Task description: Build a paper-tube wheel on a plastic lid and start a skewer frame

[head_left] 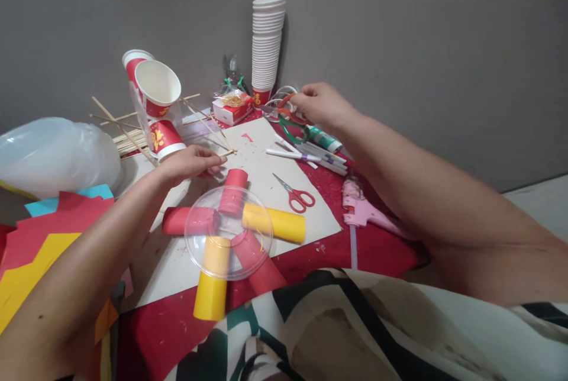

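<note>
My left hand (190,163) is closed in a pinch on a thin wooden stick (229,152), part of a frame of joined sticks. Red and white paper cups (158,88) stand just behind that hand, clustered with the frame. Farther right, the fingers of my right hand (326,106) close on the orange handle of a pair of scissors (289,110). Green handles (293,131) lie right below it. In front of my left hand, a clear plastic disc (228,268) rests over several red and yellow paper tubes (284,226), which fan out from its middle.
Small red-handled scissors (302,199) lie on the pale board (319,221). A pink glue gun (368,212) is at the right, below white glue sticks (331,162). A tall cup stack (267,44) stands by the wall. Coloured paper (57,221) and a plastic bag (57,153) are left.
</note>
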`<action>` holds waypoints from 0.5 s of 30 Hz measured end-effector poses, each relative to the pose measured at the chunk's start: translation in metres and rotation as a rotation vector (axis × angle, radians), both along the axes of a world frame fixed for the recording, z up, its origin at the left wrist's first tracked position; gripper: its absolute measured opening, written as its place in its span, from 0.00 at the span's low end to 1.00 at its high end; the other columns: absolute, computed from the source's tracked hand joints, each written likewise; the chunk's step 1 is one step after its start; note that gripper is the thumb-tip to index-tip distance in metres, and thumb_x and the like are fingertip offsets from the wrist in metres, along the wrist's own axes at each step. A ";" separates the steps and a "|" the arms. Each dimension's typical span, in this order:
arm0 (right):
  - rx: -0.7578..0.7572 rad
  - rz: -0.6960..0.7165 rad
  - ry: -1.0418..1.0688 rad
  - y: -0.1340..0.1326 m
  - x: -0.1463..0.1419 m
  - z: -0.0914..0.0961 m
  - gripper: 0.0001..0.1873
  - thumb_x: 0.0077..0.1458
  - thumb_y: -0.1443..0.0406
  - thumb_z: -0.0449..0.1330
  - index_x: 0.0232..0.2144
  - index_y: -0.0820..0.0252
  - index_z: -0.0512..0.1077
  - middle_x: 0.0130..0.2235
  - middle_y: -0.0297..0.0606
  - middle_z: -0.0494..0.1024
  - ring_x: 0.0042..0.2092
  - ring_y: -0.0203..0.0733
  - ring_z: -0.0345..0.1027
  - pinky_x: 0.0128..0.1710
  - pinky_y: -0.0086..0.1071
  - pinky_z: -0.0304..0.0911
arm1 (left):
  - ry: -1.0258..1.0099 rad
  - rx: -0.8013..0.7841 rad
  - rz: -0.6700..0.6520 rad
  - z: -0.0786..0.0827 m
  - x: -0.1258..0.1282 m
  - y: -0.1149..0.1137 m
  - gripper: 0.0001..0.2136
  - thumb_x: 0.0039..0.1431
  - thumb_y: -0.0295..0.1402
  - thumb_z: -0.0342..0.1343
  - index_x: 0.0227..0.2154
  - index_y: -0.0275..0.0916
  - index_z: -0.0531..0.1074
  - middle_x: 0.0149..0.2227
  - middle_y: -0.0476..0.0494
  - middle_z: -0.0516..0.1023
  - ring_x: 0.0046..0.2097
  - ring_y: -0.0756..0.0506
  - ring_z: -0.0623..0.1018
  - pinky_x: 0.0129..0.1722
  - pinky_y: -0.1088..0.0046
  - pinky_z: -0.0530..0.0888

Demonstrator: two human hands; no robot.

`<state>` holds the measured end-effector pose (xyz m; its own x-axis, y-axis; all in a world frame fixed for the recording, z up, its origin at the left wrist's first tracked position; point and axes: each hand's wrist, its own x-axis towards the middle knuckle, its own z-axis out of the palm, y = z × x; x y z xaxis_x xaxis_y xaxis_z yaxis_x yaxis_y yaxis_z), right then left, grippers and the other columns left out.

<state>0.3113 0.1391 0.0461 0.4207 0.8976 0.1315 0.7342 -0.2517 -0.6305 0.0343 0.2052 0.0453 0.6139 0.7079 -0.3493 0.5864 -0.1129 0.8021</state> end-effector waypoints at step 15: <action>0.449 0.349 0.605 -0.127 -0.091 0.053 0.08 0.55 0.64 0.60 0.25 0.57 0.67 0.23 0.27 0.65 0.23 0.28 0.59 0.24 0.23 0.58 | -0.512 -0.256 0.025 0.055 0.060 -0.097 0.25 0.61 0.56 0.49 0.48 0.40 0.73 0.37 0.44 0.81 0.39 0.41 0.81 0.37 0.66 0.77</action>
<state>0.2206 0.0125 0.0986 0.2413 0.9055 0.3491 0.2254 0.2977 -0.9277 0.0940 0.1079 0.1002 0.7343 0.6562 -0.1739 0.1162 0.1308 0.9846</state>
